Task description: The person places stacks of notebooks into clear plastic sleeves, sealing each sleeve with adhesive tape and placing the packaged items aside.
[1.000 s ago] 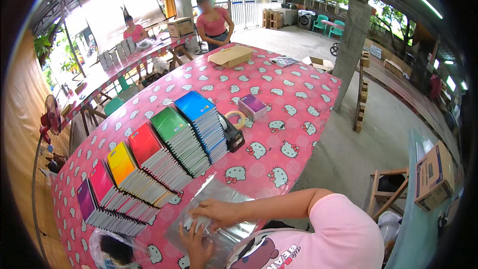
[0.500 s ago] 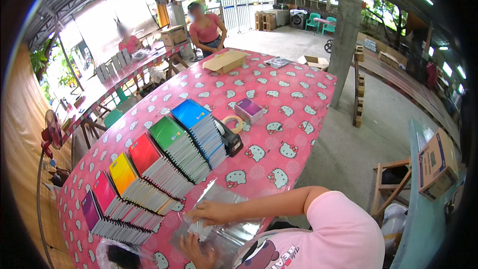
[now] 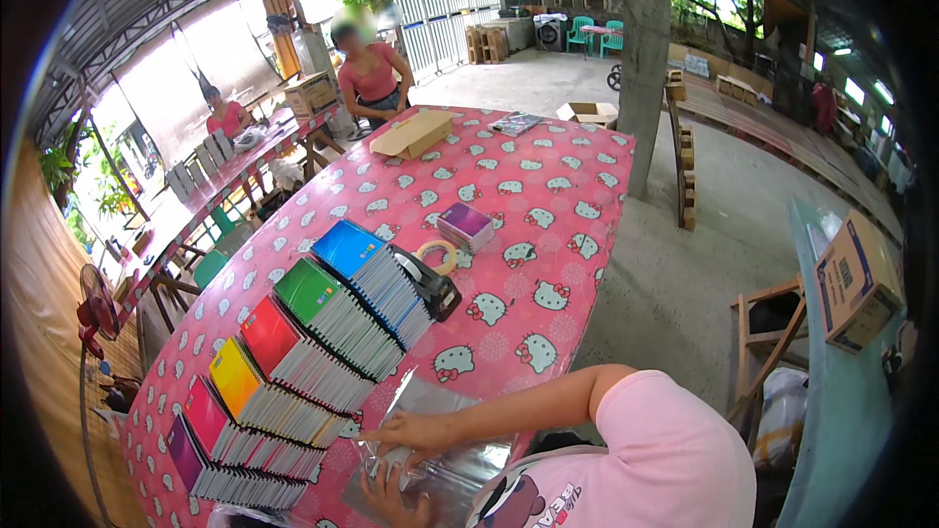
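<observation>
Clear plastic sheets or bags (image 3: 460, 469) lie flat at the near edge of the table, in front of my body. My right hand (image 3: 419, 432) reaches across from the right and grips a whitish, crumpled piece of the plastic under its fingers. Just below it, my left hand (image 3: 396, 494) rests on the plastic with its fingers spread. Left of my hands stands a stepped row of spiral notebook stacks, with covers from purple through pink, yellow, a red notebook (image 3: 269, 334) and green to a blue notebook (image 3: 345, 249).
Beyond the stacks are a black tape dispenser (image 3: 435, 288), a tape roll (image 3: 436, 256) and small purple notebooks (image 3: 467, 226). An open cardboard piece (image 3: 413, 135) lies at the far end, near a standing co-worker (image 3: 377, 78). A carton (image 3: 858, 279) sits at right.
My view has shifted, so the table and stacks appear further left. Both hands stay on the plastic with only slight finger movement. The standing co-worker's head has turned.
</observation>
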{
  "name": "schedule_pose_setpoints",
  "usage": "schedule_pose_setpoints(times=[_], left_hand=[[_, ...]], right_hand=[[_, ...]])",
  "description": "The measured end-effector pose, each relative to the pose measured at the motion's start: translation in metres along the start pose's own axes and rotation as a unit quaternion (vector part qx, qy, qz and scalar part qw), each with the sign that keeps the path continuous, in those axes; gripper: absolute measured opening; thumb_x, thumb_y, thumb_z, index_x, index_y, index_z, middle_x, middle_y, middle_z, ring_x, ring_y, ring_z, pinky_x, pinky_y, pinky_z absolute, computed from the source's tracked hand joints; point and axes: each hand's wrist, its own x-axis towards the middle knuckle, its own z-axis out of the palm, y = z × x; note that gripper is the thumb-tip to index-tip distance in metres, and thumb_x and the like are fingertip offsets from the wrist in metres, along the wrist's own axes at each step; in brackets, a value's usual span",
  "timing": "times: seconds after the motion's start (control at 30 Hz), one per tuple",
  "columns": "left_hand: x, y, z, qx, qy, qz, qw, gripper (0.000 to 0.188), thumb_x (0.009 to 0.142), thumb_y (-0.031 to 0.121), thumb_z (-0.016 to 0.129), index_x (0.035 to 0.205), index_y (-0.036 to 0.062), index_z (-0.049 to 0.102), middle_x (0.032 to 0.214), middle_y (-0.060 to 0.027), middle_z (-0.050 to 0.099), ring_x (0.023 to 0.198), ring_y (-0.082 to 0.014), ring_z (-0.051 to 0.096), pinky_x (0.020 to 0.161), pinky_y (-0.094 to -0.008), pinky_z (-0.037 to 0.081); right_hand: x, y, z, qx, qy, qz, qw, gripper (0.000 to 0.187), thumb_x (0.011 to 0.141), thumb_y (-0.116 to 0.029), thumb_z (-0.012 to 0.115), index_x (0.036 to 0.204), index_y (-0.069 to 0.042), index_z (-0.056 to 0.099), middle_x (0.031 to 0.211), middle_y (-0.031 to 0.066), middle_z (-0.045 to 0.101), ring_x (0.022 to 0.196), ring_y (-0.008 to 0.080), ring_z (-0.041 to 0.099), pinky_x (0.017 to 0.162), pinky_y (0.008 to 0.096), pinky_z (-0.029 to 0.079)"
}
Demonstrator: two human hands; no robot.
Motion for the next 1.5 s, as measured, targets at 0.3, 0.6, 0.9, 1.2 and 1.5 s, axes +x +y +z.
schedule_pose_setpoints(times=[0.3, 0.6, 0.9, 1.2, 1.5], left_hand=[[0.008, 0.015, -0.011, 0.0, 0.0, -0.003, 1.0, 0.061, 0.074, 0.049, 0.056, 0.12, 0.0089, 0.053, 0.131, -0.0137, 0.042, 0.125, -0.0442, 0.027, 0.1, -0.0586, 0.021], [0.005, 0.015, -0.012, -0.066, -0.027, -0.056, 0.996, 0.061, 0.062, 0.026, 0.063, 0.119, 0.0076, 0.053, 0.131, -0.0178, 0.041, 0.121, -0.04, 0.034, 0.101, -0.0517, 0.025], [0.003, 0.011, -0.002, -0.071, -0.001, -0.041, 0.997, 0.063, 0.056, 0.013, 0.062, 0.117, 0.0049, 0.054, 0.131, -0.0175, 0.042, 0.118, -0.0373, 0.038, 0.101, -0.0484, 0.028], [0.006, 0.017, -0.008, -0.068, -0.01, -0.039, 0.997, 0.063, 0.055, 0.01, 0.062, 0.117, 0.0051, 0.054, 0.132, -0.0179, 0.041, 0.12, -0.037, 0.037, 0.1, -0.0475, 0.029], [0.007, 0.018, -0.009, -0.071, -0.024, -0.05, 0.996, 0.064, 0.054, 0.009, 0.062, 0.117, 0.003, 0.053, 0.131, -0.019, 0.04, 0.12, -0.0373, 0.036, 0.1, -0.0476, 0.028]], right_hand=[[-0.001, 0.005, 0.005, -0.032, 0.021, -0.009, 0.999, 0.104, 0.063, -0.019, 0.076, 0.144, -0.012, 0.01, 0.108, 0.0043, 0.057, 0.109, 0.0244, 0.048, 0.089, 0.0412, 0.031], [-0.006, 0.019, -0.013, 0.19, -0.001, 0.132, 0.973, 0.088, 0.073, -0.024, 0.07, 0.142, -0.012, 0.016, 0.102, 0.0097, 0.061, 0.095, 0.0223, 0.057, 0.08, 0.0339, 0.045], [-0.036, 0.138, -0.111, -0.199, 0.523, 0.216, 0.8, 0.034, 0.071, -0.014, 0.064, 0.103, -0.006, 0.056, 0.092, 0.0088, 0.061, 0.086, 0.0271, 0.055, 0.073, 0.0395, 0.044], [-0.019, 0.14, -0.129, -0.283, 0.52, 0.327, 0.737, 0.04, 0.067, -0.018, 0.066, 0.104, -0.006, 0.054, 0.101, 0.0129, 0.057, 0.103, 0.033, 0.046, 0.086, 0.0434, 0.039], [-0.026, 0.152, -0.154, -0.2, 0.486, 0.415, 0.743, 0.051, 0.067, -0.024, 0.065, 0.111, -0.004, 0.05, 0.11, 0.0152, 0.055, 0.112, 0.0322, 0.042, 0.093, 0.0487, 0.033]])
